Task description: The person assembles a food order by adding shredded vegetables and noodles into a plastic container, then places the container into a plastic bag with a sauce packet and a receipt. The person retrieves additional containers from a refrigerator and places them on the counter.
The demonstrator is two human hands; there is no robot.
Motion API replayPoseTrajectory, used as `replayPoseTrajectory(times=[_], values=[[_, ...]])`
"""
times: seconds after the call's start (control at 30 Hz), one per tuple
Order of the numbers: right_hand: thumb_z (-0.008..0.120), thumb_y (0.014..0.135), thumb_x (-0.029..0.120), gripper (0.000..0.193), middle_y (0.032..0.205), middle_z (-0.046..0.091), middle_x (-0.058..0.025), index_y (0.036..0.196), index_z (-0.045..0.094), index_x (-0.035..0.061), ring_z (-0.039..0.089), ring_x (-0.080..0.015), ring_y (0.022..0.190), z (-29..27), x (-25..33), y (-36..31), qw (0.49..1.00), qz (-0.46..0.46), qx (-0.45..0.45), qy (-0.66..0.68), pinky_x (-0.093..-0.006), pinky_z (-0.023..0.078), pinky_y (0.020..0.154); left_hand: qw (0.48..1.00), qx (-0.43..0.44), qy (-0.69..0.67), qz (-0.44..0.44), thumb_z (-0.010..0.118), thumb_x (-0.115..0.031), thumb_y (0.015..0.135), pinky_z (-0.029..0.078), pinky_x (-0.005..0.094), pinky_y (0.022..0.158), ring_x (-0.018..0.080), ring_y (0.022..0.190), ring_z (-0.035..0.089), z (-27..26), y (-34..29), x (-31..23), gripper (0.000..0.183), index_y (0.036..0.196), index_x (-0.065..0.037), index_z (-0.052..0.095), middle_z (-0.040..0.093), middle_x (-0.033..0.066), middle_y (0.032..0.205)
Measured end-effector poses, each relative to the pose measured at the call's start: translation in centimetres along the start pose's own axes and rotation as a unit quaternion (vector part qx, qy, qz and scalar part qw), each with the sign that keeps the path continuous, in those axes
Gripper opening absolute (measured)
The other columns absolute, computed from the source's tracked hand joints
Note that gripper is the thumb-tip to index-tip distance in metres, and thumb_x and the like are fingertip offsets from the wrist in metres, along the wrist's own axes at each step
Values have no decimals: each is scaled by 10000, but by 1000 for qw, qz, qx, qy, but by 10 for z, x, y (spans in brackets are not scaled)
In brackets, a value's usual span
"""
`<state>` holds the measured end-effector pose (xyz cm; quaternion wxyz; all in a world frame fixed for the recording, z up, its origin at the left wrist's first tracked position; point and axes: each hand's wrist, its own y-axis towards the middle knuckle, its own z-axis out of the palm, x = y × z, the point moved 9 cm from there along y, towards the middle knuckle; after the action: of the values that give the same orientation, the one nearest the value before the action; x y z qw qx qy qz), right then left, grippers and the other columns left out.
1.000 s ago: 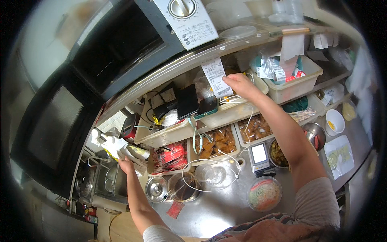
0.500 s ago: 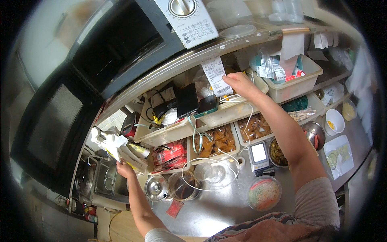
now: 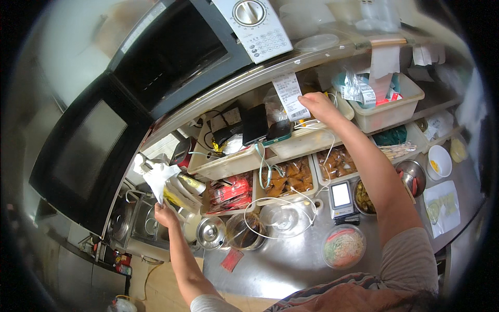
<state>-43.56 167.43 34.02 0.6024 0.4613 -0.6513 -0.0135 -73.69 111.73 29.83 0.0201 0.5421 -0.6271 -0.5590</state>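
A printed paper slip with a barcode [image 3: 290, 98] hangs at the shelf edge; my right hand [image 3: 318, 106] pinches its right side between thumb and fingers. I cannot tell whether the slip's top is fixed to the shelf. On the left, my left hand [image 3: 165, 214] is closed on the lower edge of a bundle of white and yellowish bags [image 3: 165, 179]. Behind the slip, a bin [image 3: 221, 169] holds cables and dark devices, one a phone with a teal case [image 3: 278, 132]. Below my right forearm, a round clear tub of shredded food [image 3: 343, 246] stands on the steel counter [image 3: 291, 268].
A microwave [image 3: 174, 57] stands upper left, its black door [image 3: 86, 151] swung open. Trays of red packets [image 3: 228, 193] and brown packets [image 3: 288, 182] line the counter's back. A white cable [image 3: 247, 226] loops over a clear container. A small scale [image 3: 341, 200] sits mid-counter.
The whole view has shifted slightly, with most things now a little further right. Both hands keep their holds on the slip and the bundle of bags.
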Motion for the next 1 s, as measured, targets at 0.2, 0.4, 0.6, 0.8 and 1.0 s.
replayPoseTrajectory(times=[0.2,0.4,0.6,0.8,1.0], values=[[479,835,398,474,602,554,-177,694,574,-45,521,-274,557,1,-14,8,1000,-5,7,-8,-384,402,572,994,-60,85,37,683,-343,739,378,445,511,370,527,483,-37,-20,-20,399,653,15,529,554,192,608],[488,839,441,515,586,550,-171,677,578,-39,520,-274,550,0,-4,3,1000,11,4,-28,-388,398,558,995,-70,60,40,695,-320,731,373,441,508,366,510,458,-68,-43,-10,422,602,16,476,521,183,576],[475,838,522,597,592,544,-183,642,560,-36,551,-291,584,-8,1,2,997,36,14,-70,-396,402,563,986,-83,94,109,710,-310,724,360,424,482,330,490,445,-98,-92,-21,444,552,-25,416,453,144,526],[443,834,582,621,668,554,-193,733,553,-20,544,-331,655,-7,0,0,999,22,-16,-25,-413,402,609,946,-93,88,299,748,-262,686,309,399,445,294,468,408,-150,-180,-60,471,540,-80,339,378,95,493],[553,840,400,374,829,569,-127,845,544,26,531,-314,808,-44,41,-23,973,-146,-181,-12,-379,422,728,904,-7,34,426,729,-283,717,274,363,429,250,453,382,-178,-267,-101,481,556,-108,312,336,55,494]])
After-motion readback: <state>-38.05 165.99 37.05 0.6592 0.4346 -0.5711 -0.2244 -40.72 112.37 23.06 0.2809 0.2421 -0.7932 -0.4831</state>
